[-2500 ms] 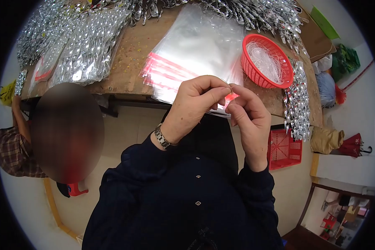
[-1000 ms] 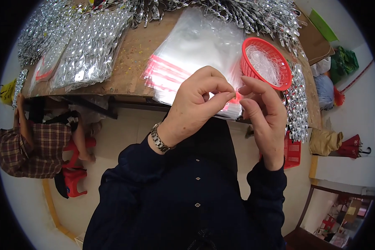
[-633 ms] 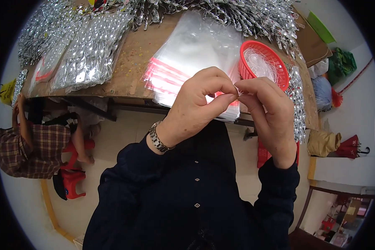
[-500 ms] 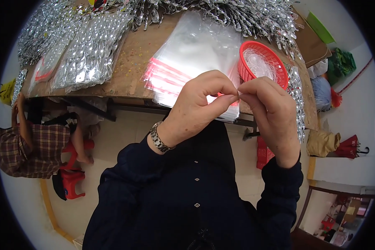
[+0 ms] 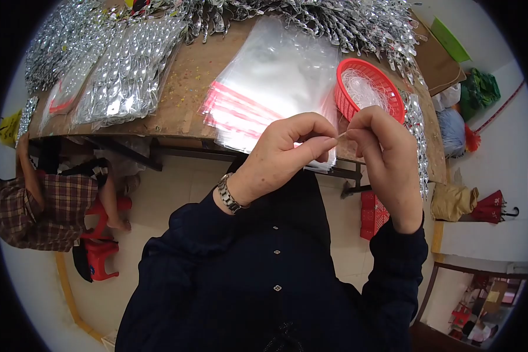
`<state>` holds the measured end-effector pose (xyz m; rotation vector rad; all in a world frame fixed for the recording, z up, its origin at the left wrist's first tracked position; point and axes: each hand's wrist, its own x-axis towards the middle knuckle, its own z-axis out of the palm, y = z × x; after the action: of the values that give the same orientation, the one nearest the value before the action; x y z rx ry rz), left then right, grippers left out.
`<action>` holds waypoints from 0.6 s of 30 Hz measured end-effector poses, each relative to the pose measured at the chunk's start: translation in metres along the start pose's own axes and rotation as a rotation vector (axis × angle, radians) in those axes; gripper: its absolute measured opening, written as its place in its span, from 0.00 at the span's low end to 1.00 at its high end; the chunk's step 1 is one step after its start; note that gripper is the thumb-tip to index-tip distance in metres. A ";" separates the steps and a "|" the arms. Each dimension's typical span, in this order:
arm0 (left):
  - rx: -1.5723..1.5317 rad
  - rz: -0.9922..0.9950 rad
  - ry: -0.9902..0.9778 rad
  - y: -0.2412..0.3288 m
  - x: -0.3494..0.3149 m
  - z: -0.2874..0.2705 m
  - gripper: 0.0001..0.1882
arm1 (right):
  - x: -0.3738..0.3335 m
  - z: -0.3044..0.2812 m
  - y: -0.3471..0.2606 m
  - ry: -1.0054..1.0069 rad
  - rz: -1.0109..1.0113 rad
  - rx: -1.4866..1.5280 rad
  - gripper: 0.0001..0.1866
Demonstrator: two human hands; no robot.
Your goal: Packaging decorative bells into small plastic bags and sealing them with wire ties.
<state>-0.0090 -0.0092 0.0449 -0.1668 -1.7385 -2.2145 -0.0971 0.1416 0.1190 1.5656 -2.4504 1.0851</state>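
Observation:
Just off the table's front edge, my left hand (image 5: pixel 278 154) pinches one end of a thin pale strand (image 5: pixel 342 135) between thumb and forefinger. The other end sits in the fingertips of my right hand (image 5: pixel 390 167), a short gap away. The strand is too fine to make out well. Behind my right hand stands a red plastic basket (image 5: pixel 347 105) holding a tangle of fine whitish threads (image 5: pixel 361 85). Beyond my left hand lies a fanned stack of clear plastic bags (image 5: pixel 276 64) with red-and-white striped ends.
Silver sparkling garlands (image 5: pixel 358 20) heap along the table's back. More silver strands in clear bags (image 5: pixel 126 76) lie at the left of the wooden table (image 5: pixel 188 88). A person in a plaid shirt (image 5: pixel 67 202) sits far left by red stools (image 5: pixel 102 258). A red crate (image 5: pixel 372 216) stands below.
My hands have drawn slightly apart and the pale strand now shows between the fingertips. My left hand has come down a little.

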 end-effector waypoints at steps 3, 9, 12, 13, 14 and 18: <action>0.015 -0.045 -0.017 -0.009 0.000 -0.004 0.06 | -0.004 0.003 0.006 -0.027 0.224 0.323 0.03; -0.153 -0.125 0.019 -0.029 0.002 -0.007 0.05 | -0.017 0.023 0.031 0.021 0.385 0.943 0.04; -0.238 -0.138 0.058 -0.037 0.004 -0.007 0.05 | -0.025 0.036 0.037 0.083 0.373 1.219 0.04; -0.284 -0.149 0.076 -0.039 0.004 -0.007 0.05 | -0.027 0.040 0.038 0.108 0.358 1.335 0.04; -0.283 -0.152 0.076 -0.042 0.003 -0.006 0.05 | -0.029 0.044 0.037 0.109 0.361 1.337 0.04; -0.253 -0.149 0.073 -0.048 0.002 -0.002 0.05 | -0.036 0.050 0.036 0.175 0.309 1.117 0.04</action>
<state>-0.0260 -0.0013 0.0006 -0.0136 -1.4724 -2.5100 -0.0925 0.1502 0.0481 1.0644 -2.0306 2.7981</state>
